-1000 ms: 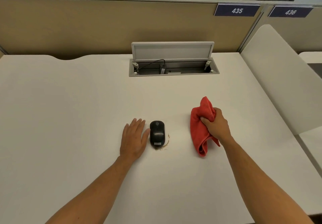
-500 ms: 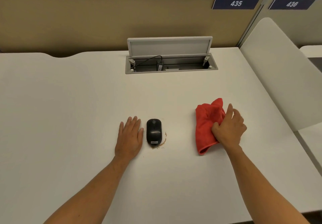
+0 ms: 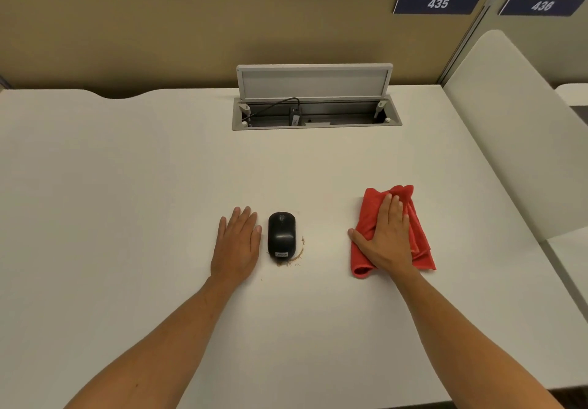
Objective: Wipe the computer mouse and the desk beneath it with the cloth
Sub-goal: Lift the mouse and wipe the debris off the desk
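The left hand [image 3: 237, 243] lies flat on the desk [image 3: 127, 201], palm down, fingers straight and together, gripping nothing. It sits just left of the mouse [image 3: 281, 235], near it, with a thin strip of desk showing between the two. The mouse is black, with a scroll wheel at its far end and a small label at its near end, and it rests on the desk in line with the open cable box [image 3: 315, 112] farther back. Brown crumbs [image 3: 294, 259] curve around the near right side of the mouse, touching its edge at the bottom.

Right of the mouse, well apart from it, the red cloth [image 3: 416, 240] lies rumpled and folded on the desk. The right hand [image 3: 386, 240] presses on top of the cloth with an open palm, fingers stretched toward the far edge of the cloth and thumb spread toward the mouse; it is not clenched around the fabric.

Behind the cloth, on the partition, hang two blue signs: 435 [image 3: 438, 2] and another [image 3: 542, 5] too blurred to read for sure.
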Available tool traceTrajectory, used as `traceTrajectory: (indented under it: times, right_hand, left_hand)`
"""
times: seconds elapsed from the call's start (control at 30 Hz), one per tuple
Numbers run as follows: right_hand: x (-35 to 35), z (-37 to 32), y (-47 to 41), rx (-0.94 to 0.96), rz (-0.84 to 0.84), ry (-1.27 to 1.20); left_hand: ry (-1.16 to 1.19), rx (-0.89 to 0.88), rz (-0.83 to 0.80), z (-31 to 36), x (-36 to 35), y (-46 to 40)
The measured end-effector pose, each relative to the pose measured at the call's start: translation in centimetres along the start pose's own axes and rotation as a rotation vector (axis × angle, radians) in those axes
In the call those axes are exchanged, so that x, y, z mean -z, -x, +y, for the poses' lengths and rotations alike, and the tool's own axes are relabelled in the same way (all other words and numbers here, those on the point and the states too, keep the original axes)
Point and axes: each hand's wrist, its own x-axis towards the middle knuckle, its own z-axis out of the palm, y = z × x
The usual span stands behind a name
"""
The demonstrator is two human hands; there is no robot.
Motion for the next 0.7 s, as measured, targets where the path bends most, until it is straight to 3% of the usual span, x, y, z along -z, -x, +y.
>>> traceTrajectory:
  times: [0.2,0.47,0.7]
  right_hand:
    - [-0.6,-0.6,0.0,-0.008,-0.005,0.062]
    - [-1.1,-2.7,-1.7,0.157,-0.076,0.133]
    - [-2.2,-4.6,-3.1,0.294,-0.128,0.157]
  left_hand:
    - [0.141,0.091,0.051,2.9,0.1,0.8]
    - [0.013,0.144,0.058,7.7,-1.1,1.2]
    - [0.157,0.245,0.03,8.3,-1.1,0.7]
